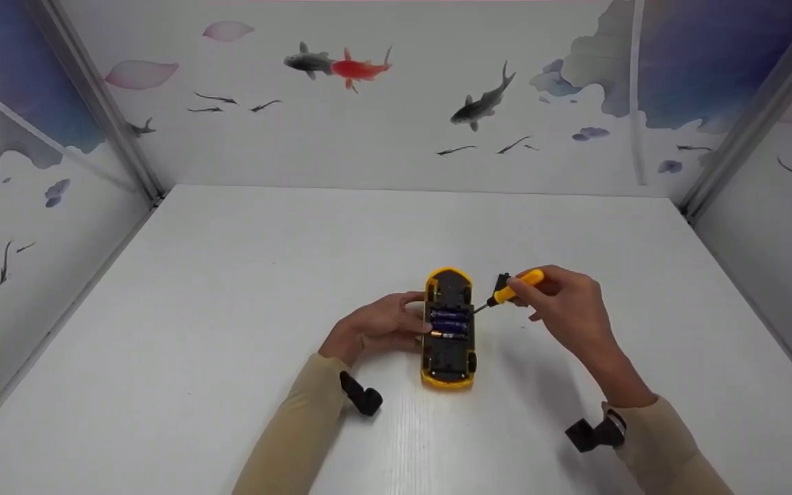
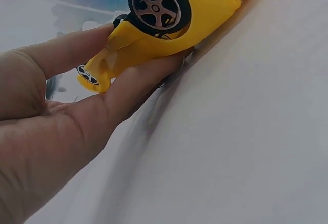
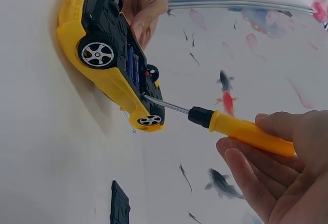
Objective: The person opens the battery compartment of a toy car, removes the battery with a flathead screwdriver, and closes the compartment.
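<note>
Left hand (image 1: 390, 320) grips the upturned toy car (image 1: 449, 345) to its right

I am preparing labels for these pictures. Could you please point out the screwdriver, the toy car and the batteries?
Screwdriver (image 3: 234, 127): right wrist view, on its yellow handle.
Toy car (image 2: 207, 16): left wrist view, on its yellow body.
Batteries (image 1: 449, 326): head view, on the middle of the group.

A white tabletop (image 1: 231, 275) runs back to a white wall (image 1: 396, 158) printed with a red fish (image 1: 358, 69) touching a grey fish (image 1: 308, 61), a lone dark fish (image 1: 482, 104), pink petals (image 1: 141, 74) and a blue-purple patch (image 1: 719, 62). Metal posts (image 1: 99, 103) mark the far corners, beside similarly decorated side walls (image 1: 774, 227). The thin dark strokes (image 1: 221, 99) may be tiny fish, though they are too small to tell.
</note>
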{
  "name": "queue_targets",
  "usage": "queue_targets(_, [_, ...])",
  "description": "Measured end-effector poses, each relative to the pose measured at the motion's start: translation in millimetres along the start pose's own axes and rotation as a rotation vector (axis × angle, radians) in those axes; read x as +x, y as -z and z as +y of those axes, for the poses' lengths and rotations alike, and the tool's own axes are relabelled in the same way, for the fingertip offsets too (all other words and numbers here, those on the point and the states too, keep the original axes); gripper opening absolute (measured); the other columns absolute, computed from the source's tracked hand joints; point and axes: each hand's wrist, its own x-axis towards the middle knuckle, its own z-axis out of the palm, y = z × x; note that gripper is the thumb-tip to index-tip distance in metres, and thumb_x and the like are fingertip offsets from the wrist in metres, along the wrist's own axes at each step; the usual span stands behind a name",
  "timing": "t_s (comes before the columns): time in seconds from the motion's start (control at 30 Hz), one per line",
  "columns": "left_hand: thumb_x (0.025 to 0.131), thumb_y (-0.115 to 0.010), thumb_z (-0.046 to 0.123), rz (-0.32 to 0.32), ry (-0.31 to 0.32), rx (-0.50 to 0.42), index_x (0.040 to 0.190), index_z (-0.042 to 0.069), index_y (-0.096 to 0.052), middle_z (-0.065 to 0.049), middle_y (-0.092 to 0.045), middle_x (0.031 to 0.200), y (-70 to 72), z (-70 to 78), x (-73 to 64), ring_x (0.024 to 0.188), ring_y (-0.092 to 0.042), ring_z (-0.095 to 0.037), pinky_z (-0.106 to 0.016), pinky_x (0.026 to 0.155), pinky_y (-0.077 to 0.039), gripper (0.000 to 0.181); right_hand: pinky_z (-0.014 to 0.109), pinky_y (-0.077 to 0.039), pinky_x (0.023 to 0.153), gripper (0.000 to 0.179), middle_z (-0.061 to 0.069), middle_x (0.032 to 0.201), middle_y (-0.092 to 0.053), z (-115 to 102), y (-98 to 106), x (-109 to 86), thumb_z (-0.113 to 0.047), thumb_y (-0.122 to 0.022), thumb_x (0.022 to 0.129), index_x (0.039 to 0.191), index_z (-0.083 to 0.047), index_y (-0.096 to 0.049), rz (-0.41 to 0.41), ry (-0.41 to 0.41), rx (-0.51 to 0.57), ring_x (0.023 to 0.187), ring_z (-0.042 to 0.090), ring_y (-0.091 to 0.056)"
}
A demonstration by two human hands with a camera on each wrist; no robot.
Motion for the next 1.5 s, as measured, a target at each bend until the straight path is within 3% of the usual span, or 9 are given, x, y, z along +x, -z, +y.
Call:
queue_targets(0.37, [0.090,-0.066,-0.003,0.018,0.006,0.012,0.158,0.014,-0.029,-0.020,-0.055,0.145,-0.9,-0.4,0.5,0.126,-0.062,-0.033,-0.046,0.105,-0.052,0.080,0.013,-0.054,0.063,0.034,0.014,0.096,-0.076,-6,-10,-3.1,-0.033,-0.071,0.094,0.109,-0.003,-0.072,0.046,0.075,-0.083,0.080,0.021,-0.071])
queue_targets(0.6, [0.089,-0.065,-0.004,0.020,-0.005,0.009,0.157,0.013,-0.031,-0.020,-0.058,0.142,-2.0,2.3,-2.3,0.122,-0.064,-0.031,-0.044,0.100,-0.055,0.077,0.034,-0.063,0.071,0.022,0.013,0.091,-0.078,-11,-21,-5.2,-0.022,-0.073,0.092,0.101,-0.002,-0.073,0.114,0.220,-0.159,0.082,0.025,-0.075])
queue_targets(0.67, [0.089,-0.066,-0.004,0.027,-0.004,0.016,0.156,0.013,-0.032,-0.020,-0.058,0.142,-2.9,2.7,-2.2,0.123,-0.064,-0.031,-0.044,0.102,-0.055,0.077,0.031,-0.062,0.068,0.022,0.013,0.091,-0.078,-9,-23,-5.5,-0.022,-0.073,0.093,0.102,-0.002,-0.072,0.120,0.225,-0.139,0.081,0.025,-0.074])
queue_targets(0.83, [0.088,-0.067,-0.002,0.042,0.006,0.030,0.156,0.013,-0.033,-0.019,-0.058,0.143,-4.5,2.8,-1.6,0.126,-0.062,-0.032,-0.046,0.105,-0.052,0.078,0.014,-0.055,0.060,0.021,0.012,0.090,-0.077,2,-25,-6.9,-0.023,-0.072,0.093,0.103,-0.004,-0.071,0.150,0.161,-0.022,0.073,0.009,-0.070])
queue_targets(0.93, [0.087,-0.068,-0.001,0.062,0.013,0.055,0.156,0.014,-0.034,-0.018,-0.059,0.142,-4.9,3.1,-1.7,0.125,-0.063,-0.032,-0.046,0.105,-0.053,0.079,0.014,-0.056,0.062,0.024,0.013,0.095,-0.076,9,-25,-8.4,-0.024,-0.072,0.093,0.106,-0.004,-0.070,0.156,0.111,0.057,0.074,-0.002,-0.068])
queue_targets(1.2, [0.085,-0.068,-0.002,0.075,0.022,0.064,0.155,0.013,-0.034,-0.018,-0.060,0.140,-4.7,3.1,-1.2,0.123,-0.064,-0.031,-0.045,0.106,-0.052,0.080,0.019,-0.060,0.071,0.039,0.020,0.113,-0.073,25,-19,-4.4,-0.033,-0.066,0.097,0.119,-0.001,-0.066,0.112,-0.074,0.220,0.085,0.007,-0.075])
queue_targets(1.5, [0.087,-0.066,-0.006,0.049,-0.002,0.002,0.156,0.011,-0.030,-0.019,-0.057,0.144,-4.2,0.6,-0.4,0.126,-0.061,-0.033,-0.046,0.108,-0.050,0.080,0.024,-0.061,0.079,0.051,0.011,0.116,-0.074,42,-11,-0.4,-0.039,-0.064,0.097,0.129,0.001,-0.058,0.041,-0.241,0.336,0.089,0.007,-0.075])
